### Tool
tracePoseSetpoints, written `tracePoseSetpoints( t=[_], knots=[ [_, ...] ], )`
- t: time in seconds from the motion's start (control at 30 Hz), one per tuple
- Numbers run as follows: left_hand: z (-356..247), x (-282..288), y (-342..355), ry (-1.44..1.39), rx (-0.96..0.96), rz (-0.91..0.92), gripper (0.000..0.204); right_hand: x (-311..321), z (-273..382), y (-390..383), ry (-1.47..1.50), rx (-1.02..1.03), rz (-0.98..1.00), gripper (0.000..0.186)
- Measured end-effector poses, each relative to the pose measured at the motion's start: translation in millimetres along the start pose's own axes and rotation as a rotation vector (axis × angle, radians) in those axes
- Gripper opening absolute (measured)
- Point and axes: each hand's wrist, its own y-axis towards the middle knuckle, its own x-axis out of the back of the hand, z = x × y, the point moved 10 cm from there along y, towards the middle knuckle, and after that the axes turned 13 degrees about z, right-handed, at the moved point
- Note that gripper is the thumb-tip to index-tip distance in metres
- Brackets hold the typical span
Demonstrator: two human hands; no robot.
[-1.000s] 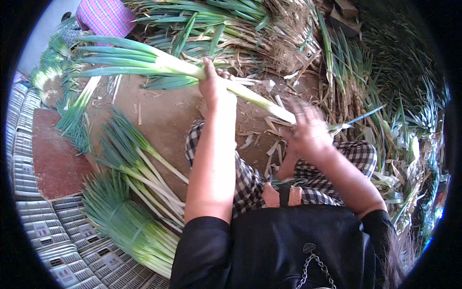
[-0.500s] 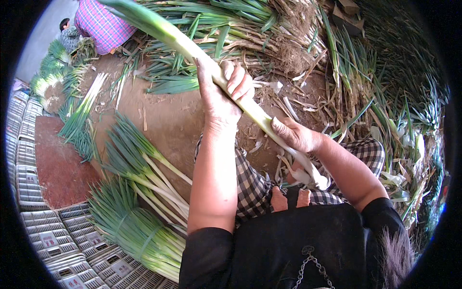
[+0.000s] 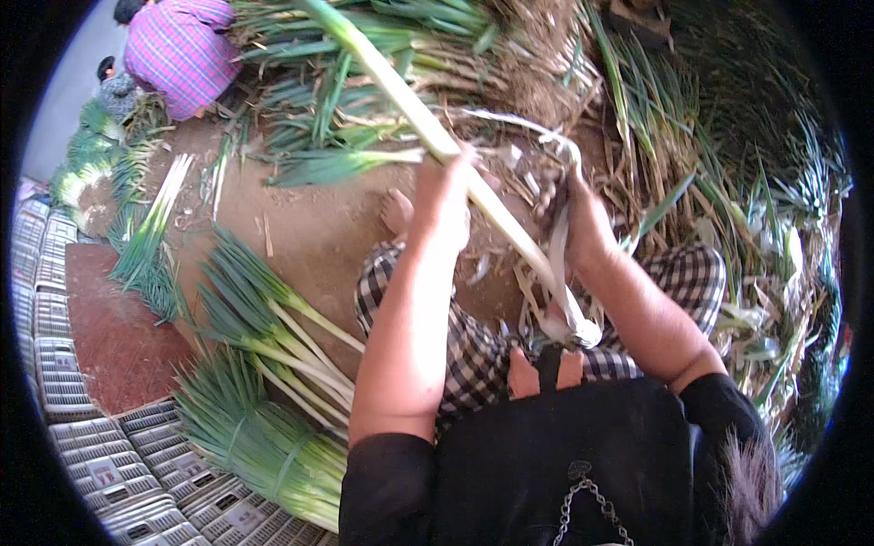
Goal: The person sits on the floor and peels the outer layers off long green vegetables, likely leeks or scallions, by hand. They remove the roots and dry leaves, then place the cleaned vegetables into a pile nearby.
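Note:
My left hand (image 3: pixel 443 202) grips the white shaft of a long green onion (image 3: pixel 414 107) that runs from the top of the view down to its root end near my lap. My right hand (image 3: pixel 575 214) holds a pale strip of outer skin (image 3: pixel 557 246) that peels off the stalk and hangs in a loop. The green leaves of the stalk point up and away from me.
Cleaned onion bundles (image 3: pixel 264 318) lie on the dirt at my left, next to a reddish board (image 3: pixel 109 328) and grey plastic crates (image 3: pixel 100 455). Heaps of untrimmed onions and dry leaves (image 3: pixel 692 182) lie ahead and to the right. Another person in a plaid shirt (image 3: pixel 182 50) crouches at upper left.
The onion was lifted from lying across the ground to standing steeply. My right hand has moved up along the stalk and pulled a strip of outer skin loose.

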Motion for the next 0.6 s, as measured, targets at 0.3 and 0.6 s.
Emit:
tracePoseSetpoints(
  t=[0.3,0.6],
  knots=[
    [-28,109,-4,-0.608,-0.301,-0.318,0.041,55,109,-90,-0.490,0.013,-0.079,0.031],
    [-34,144,-20,-0.650,-0.418,-0.526,0.038,242,367,-234,-2.206,0.502,-0.625,0.034]
  ],
)
